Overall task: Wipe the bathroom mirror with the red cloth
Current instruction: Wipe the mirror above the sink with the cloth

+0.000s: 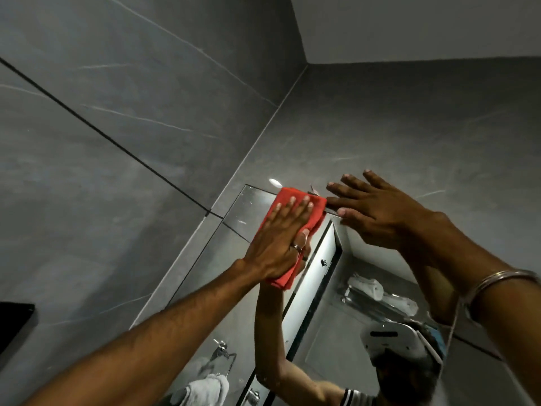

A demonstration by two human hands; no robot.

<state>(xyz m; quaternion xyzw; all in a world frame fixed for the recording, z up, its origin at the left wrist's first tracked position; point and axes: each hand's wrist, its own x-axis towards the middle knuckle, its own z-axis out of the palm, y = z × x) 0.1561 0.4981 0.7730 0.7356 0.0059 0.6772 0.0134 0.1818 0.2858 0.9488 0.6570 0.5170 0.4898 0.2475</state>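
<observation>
We press the folded red cloth flat against the bathroom mirror near its upper edge, our left hand spread open over it with fingers extended, a ring on one finger. Our right hand, also open and holding nothing, rests palm-down just beside the cloth at the mirror's top edge, a metal bangle on the wrist. Grey veined wall tiles surround the glass, which reflects our raised arms and white towels.
</observation>
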